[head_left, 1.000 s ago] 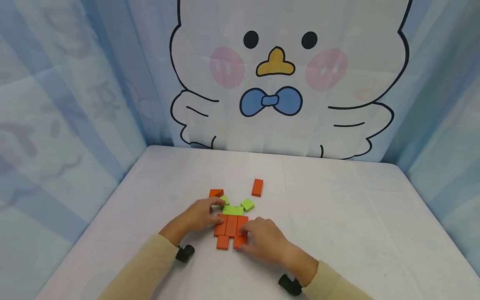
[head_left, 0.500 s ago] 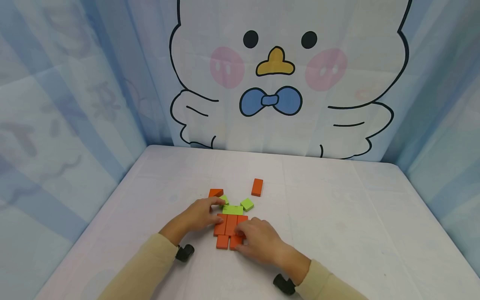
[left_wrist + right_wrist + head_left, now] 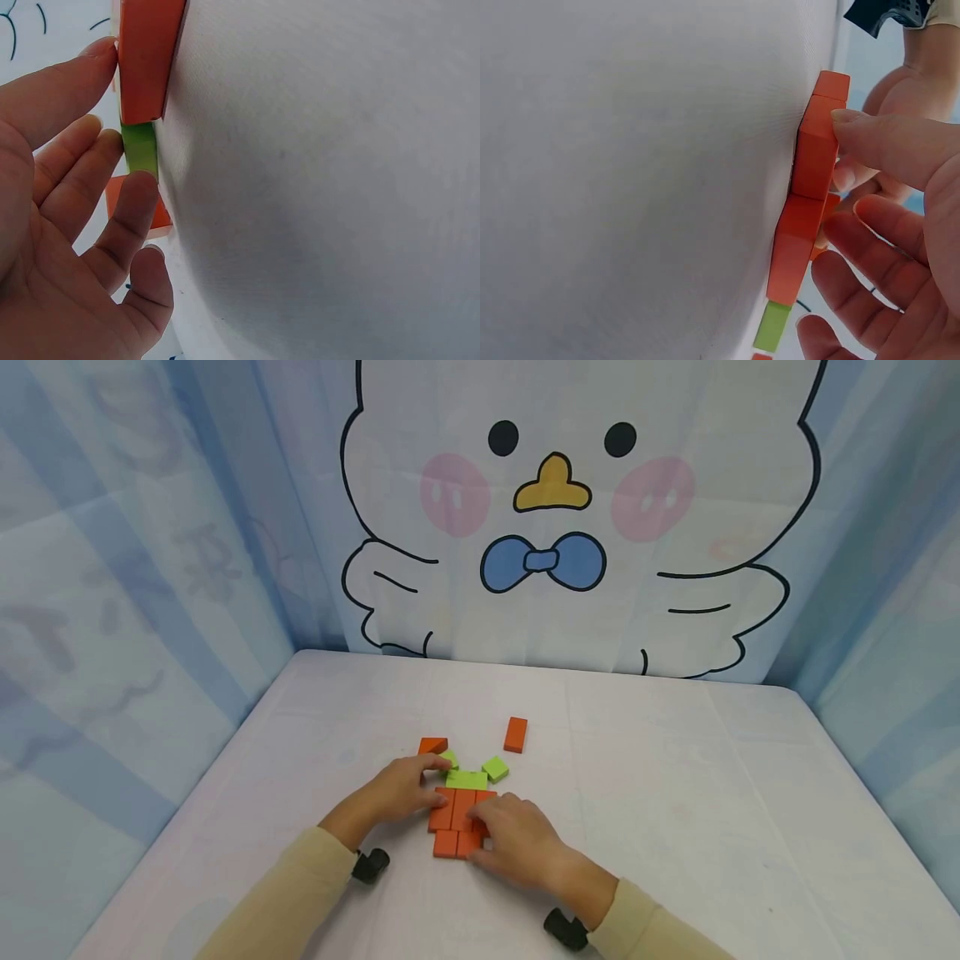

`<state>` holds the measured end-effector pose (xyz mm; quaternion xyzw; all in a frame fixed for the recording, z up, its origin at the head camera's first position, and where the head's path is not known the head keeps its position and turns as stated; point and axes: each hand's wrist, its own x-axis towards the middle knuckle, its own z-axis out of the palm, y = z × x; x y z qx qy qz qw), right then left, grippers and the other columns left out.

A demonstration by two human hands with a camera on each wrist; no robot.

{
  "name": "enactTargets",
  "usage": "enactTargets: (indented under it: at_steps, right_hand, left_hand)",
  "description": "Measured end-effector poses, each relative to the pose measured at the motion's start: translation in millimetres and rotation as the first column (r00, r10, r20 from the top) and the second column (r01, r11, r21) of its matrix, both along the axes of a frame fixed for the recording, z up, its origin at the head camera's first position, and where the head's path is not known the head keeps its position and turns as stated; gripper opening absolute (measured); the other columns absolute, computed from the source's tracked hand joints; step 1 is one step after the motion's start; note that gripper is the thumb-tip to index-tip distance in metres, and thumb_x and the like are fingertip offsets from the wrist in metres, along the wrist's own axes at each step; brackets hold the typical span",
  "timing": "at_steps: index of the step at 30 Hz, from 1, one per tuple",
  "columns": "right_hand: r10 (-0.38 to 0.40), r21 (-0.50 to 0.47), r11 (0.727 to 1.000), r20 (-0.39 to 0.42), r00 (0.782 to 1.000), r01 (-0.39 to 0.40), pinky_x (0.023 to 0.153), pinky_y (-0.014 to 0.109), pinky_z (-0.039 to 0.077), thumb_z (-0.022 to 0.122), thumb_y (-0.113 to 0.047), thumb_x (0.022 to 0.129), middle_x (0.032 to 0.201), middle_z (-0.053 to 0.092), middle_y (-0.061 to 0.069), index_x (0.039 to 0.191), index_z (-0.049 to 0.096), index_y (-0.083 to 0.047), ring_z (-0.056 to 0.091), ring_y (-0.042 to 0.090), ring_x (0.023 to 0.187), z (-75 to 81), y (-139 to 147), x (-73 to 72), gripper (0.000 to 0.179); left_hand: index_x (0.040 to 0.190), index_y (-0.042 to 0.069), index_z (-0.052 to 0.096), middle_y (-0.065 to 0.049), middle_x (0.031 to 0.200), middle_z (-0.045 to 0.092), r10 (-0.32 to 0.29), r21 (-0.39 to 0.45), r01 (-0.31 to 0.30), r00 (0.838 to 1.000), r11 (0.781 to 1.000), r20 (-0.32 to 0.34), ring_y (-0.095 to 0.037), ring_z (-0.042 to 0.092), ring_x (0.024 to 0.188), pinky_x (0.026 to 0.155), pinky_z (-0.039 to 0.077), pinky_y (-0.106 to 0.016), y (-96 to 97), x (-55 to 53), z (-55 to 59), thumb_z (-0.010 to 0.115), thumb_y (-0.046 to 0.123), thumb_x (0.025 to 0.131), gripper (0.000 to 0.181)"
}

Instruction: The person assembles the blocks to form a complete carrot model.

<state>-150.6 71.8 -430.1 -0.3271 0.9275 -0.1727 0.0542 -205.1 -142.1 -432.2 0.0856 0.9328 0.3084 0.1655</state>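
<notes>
Flat orange blocks lie together on the table in the head view. Three upright long blocks (image 3: 462, 810) stand side by side above two short orange blocks (image 3: 446, 843), which now touch. A light green block (image 3: 467, 780) sits at their top edge. My left hand (image 3: 401, 789) rests its thumb on the left long block, its fingers by a partly hidden small green block (image 3: 140, 150). My right hand (image 3: 521, 839) touches the right short block (image 3: 816, 150) with its thumb. Its other fingers are loosely bent over the right long block, which they partly hide.
A small green block (image 3: 495, 768) lies tilted just beyond the group. Farther back are a single orange block (image 3: 515, 734) and an orange block with a slanted marking or edge (image 3: 432, 745). Curtains printed with a cartoon bird (image 3: 551, 610) stand behind the white table (image 3: 675, 793).
My right hand has moved slightly left, sliding the right short orange block against the left one and closing the gap between them. My left hand has stayed in place.
</notes>
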Motion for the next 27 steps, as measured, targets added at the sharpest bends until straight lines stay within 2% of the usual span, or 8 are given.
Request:
enactTargets:
  at_steps: [5,9,14,18,23,27]
  right_hand:
    - [-0.034,-0.028,0.999,0.04,0.999,0.035,0.096,0.042,0.049,0.075,-0.038,0.089,0.12,0.064,0.005,0.123,0.065,-0.008,0.058,0.023,0.11,4.2,5,-4.1,0.047]
    - [-0.077,-0.071,0.994,0.084,0.993,0.083,0.097,0.043,0.048,0.075,-0.034,0.09,0.122,0.062,0.007,0.125,0.063,-0.006,0.057,0.024,0.113,9.7,13,-13.8,0.046]
    - [-0.161,-0.12,0.977,0.12,0.98,0.175,0.096,0.044,0.049,0.074,-0.027,0.092,0.126,0.061,0.008,0.125,0.063,-0.006,0.057,0.026,0.113,12.0,27,-35.4,0.041]
    - [-0.228,-0.13,0.961,0.129,0.965,0.244,0.097,0.045,0.049,0.074,-0.026,0.092,0.131,0.061,0.008,0.13,0.063,-0.006,0.058,0.027,0.114,9.9,35,-53.8,0.044]
    - [-0.28,-0.133,0.945,0.141,0.95,0.298,0.105,0.048,0.043,0.069,-0.027,0.095,0.137,0.057,0.011,0.137,0.058,-0.005,0.052,0.031,0.126,3.6,41,-74.0,0.048]
    - [-0.288,-0.115,0.945,0.146,0.947,0.305,0.108,0.049,0.039,0.065,-0.025,0.098,0.138,0.057,0.012,0.14,0.054,-0.003,0.051,0.032,0.127,-1.0,42,-87.7,0.048]
  left_hand:
    - [0.136,0.021,0.062,0.0,0.131,0.061,0.001,-0.011,-0.001,1.0,1.0,-0.008,-0.021,0.057,0.107,0.094,0.05,-0.042,0.7,-1.1,0.8,0.08,0.025,0.088,0.052]
    - [0.136,0.021,0.061,-0.001,0.13,0.061,0.007,-0.022,-0.007,1.0,1.0,-0.005,-0.021,0.057,0.106,0.094,0.05,-0.043,0.7,-1.3,1.4,0.08,0.026,0.087,0.052]
    - [0.136,0.02,0.061,-0.002,0.13,0.06,0.012,-0.017,-0.012,1.0,1.0,0.001,-0.022,0.056,0.106,0.095,0.05,-0.043,0.0,-1.0,1.6,0.081,0.025,0.087,0.053]
    - [0.136,0.02,0.061,-0.003,0.129,0.06,0.008,-0.015,-0.008,1.0,1.0,0.0,-0.021,0.056,0.105,0.093,0.05,-0.043,-0.2,-1.8,0.0,0.08,0.025,0.087,0.053]
    - [0.135,0.02,0.061,-0.004,0.129,0.06,0.005,-0.009,-0.005,1.0,1.0,0.002,-0.021,0.056,0.103,0.092,0.05,-0.043,-1.3,-1.9,-2.2,0.081,0.025,0.087,0.052]
    - [0.135,0.02,0.062,-0.005,0.13,0.06,0.008,-0.003,-0.008,1.0,1.0,0.002,-0.022,0.056,0.104,0.092,0.05,-0.043,-1.8,-1.5,-1.8,0.08,0.024,0.087,0.052]
